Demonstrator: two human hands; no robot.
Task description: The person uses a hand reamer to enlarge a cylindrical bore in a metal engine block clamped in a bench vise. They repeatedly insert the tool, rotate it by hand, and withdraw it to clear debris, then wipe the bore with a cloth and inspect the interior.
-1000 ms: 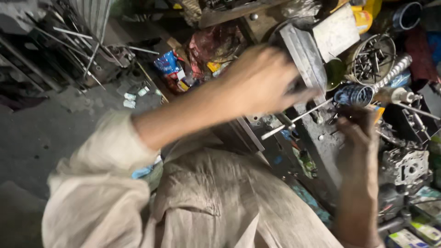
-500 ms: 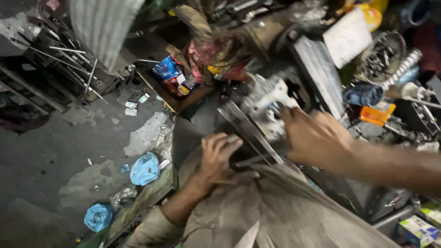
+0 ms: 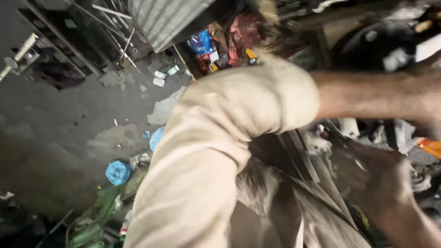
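While blurred with motion, reaches across the top of the view from centre to right edge: left arm, beige sleeve (image 3: 248, 105) rolled above the elbow, bare forearm (image 3: 367, 94) stretched over the cluttered bench. Left hand (image 3: 429, 103) mostly cut off by the right edge; cannot tell whether fingers are open or closed, or on what. Lower right, right hand (image 3: 381, 179), smeared by blur, back turned up, hanging over the dark bench clutter; finger state cannot be told either. Just left of that hand, grey metal strips (image 3: 301, 154) slanting down, partly hidden under the sleeve. Near the right edge, between the two hands, an orange piece (image 3: 431, 147), close to both, touching neither as far as can be seen. Blocks much of the bench from sight: sleeve and beige shirt (image 3: 271, 206) filling the middle and bottom. Behind the arm, red and blue packets (image 3: 225, 39) heaped at the bench end, beside corrugated sheet (image 3: 165, 16). Left half: grey concrete floor (image 3: 59, 119), blue bags (image 3: 118, 172) and green scraps (image 3: 98, 209) along the bench foot, metal rods (image 3: 117, 41) leaning at upper left
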